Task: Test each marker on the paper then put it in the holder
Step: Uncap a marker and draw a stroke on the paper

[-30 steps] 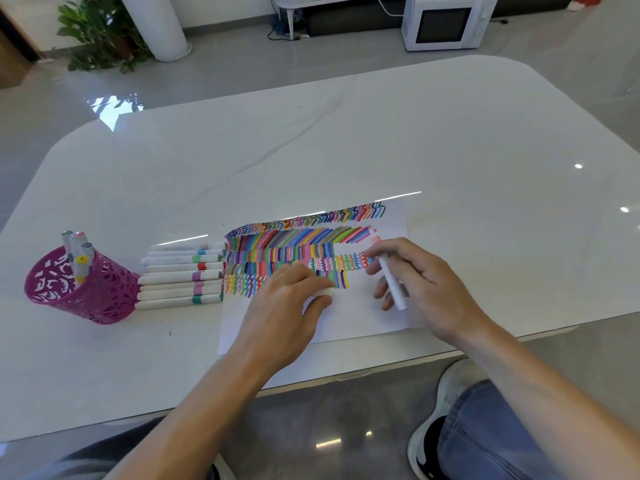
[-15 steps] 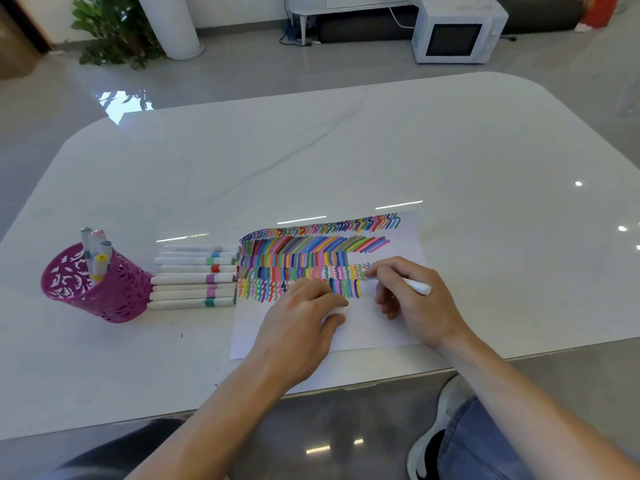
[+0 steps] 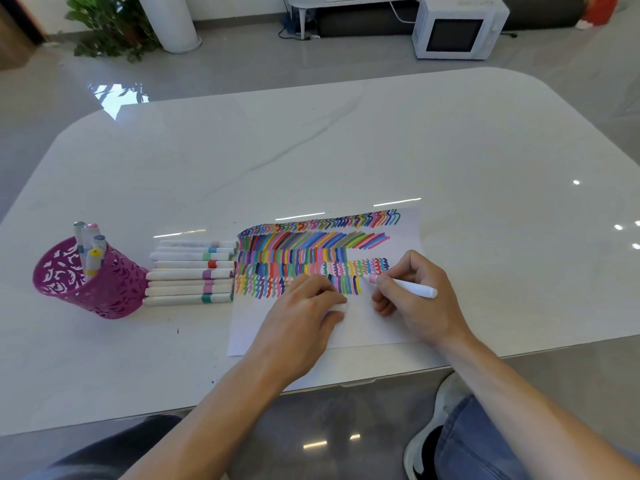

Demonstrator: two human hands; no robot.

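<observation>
Since a second ago, the right hand point(image 3: 419, 306) has tipped its pinched marker point(image 3: 412, 288) down onto the paper point(image 3: 252, 327). The left hand point(image 3: 298, 317) grips what looks like the cap point(image 3: 337, 308). Lingering could bleed ink onto the counter point(image 3: 450, 150).

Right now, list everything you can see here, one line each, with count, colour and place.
paper: one, white with coloured strokes, near table edge
marker: one, white with pink tip, tip at the paper
cap: one, white, under the left fingers
loose markers: about eight, white with coloured bands, in a row left of the paper
holder: one, magenta, far left, four markers standing in it
table: one, white
microwave: one, white, on the floor beyond
plant: one, green, top left
left hand: rests on the paper, pinches the cap
right hand: grips the marker
</observation>
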